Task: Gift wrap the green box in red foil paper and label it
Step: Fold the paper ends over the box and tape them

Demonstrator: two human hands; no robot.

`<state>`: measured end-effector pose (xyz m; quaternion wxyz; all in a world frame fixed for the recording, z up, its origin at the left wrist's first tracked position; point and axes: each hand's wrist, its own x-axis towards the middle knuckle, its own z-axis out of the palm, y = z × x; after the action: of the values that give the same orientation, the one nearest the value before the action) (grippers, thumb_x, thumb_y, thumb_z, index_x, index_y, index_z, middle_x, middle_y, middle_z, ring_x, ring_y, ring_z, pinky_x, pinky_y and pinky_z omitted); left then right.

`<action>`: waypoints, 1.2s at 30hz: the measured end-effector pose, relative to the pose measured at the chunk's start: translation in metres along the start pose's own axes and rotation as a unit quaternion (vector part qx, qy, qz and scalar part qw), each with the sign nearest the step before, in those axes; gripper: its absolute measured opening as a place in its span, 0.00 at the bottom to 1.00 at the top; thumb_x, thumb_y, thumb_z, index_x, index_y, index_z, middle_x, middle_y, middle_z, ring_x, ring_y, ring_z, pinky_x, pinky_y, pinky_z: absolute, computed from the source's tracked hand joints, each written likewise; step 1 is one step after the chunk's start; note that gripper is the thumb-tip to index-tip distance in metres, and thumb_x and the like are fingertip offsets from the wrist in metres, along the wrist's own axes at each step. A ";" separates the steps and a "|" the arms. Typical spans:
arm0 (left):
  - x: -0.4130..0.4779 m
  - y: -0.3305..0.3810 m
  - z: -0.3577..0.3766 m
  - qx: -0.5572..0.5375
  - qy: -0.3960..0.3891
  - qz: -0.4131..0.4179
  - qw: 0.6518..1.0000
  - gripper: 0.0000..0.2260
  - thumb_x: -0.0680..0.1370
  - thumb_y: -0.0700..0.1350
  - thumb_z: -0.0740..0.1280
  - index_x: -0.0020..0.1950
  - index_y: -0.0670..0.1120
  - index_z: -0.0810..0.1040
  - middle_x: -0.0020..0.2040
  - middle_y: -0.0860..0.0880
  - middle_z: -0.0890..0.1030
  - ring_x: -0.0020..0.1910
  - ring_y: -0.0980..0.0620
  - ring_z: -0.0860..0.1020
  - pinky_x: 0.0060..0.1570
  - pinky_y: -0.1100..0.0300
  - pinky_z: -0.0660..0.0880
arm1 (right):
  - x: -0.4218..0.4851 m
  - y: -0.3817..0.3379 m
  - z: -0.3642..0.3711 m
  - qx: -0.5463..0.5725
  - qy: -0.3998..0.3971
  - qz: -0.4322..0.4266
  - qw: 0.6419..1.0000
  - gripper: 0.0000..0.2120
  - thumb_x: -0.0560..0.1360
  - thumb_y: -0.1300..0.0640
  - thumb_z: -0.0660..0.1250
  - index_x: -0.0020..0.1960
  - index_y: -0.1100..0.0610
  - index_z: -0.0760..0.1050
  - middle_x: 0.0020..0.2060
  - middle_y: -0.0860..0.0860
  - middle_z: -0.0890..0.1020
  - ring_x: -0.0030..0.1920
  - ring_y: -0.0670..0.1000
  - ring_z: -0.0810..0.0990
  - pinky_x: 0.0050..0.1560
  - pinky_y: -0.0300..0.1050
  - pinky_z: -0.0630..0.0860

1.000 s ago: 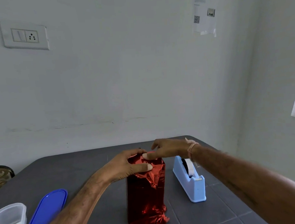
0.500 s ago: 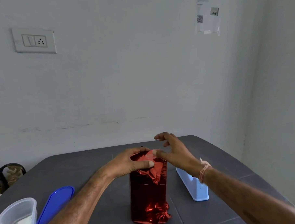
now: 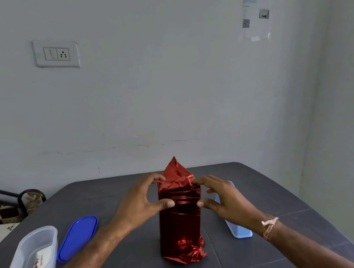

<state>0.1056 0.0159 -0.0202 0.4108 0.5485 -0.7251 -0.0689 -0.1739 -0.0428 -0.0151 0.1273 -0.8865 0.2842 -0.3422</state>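
On the grey table (image 3: pixel 280 192), left hand (image 3: pixel 138 204) and right hand (image 3: pixel 225 200), grip curled, hold the foil-wrapped box (image 3: pixel 180 227); wall notice (image 3: pixel 255 15) illegible.

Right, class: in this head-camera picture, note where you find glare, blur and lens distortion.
Head view: glare streaks the foil, brightest near its base. Head view: the right forearm smears toward the lower right corner. Head view: the wide lens skews the socket plate and bows the far edge of the table; light is soft, shadows faint.
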 end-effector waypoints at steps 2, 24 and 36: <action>-0.001 0.004 0.003 0.049 0.027 0.022 0.998 0.25 0.68 0.73 0.70 0.59 0.63 0.77 0.60 0.67 0.78 0.62 0.69 0.73 0.59 0.66 0.71 | 0.005 -0.004 0.006 -0.005 0.040 0.003 0.999 0.20 0.78 0.47 0.72 0.68 0.43 0.75 0.61 0.37 0.79 0.61 0.39 0.78 0.58 0.37 0.77; 0.029 0.049 0.014 -0.124 0.063 -0.001 0.990 0.06 0.74 0.56 0.76 0.46 0.56 0.85 0.42 0.58 0.85 0.44 0.56 0.83 0.50 0.52 0.81 | 0.015 -0.028 0.029 0.082 0.203 0.111 0.970 0.19 0.74 0.53 0.77 0.59 0.41 0.73 0.57 0.35 0.75 0.56 0.36 0.77 0.51 0.25 0.72; 0.031 0.056 0.013 -0.134 0.085 -0.006 0.987 0.02 0.75 0.49 0.75 0.44 0.53 0.85 0.40 0.57 0.85 0.40 0.57 0.82 0.42 0.66 0.76 | 0.000 -0.015 0.050 0.168 0.251 0.149 0.942 0.17 0.74 0.57 0.77 0.56 0.43 0.76 0.51 0.42 0.81 0.52 0.43 0.82 0.52 0.45 0.83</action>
<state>0.0538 0.0065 0.0180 0.5399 0.4969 -0.6686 -0.1212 -0.1333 -0.0294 -0.0454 0.2488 -0.6853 0.3737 -0.5734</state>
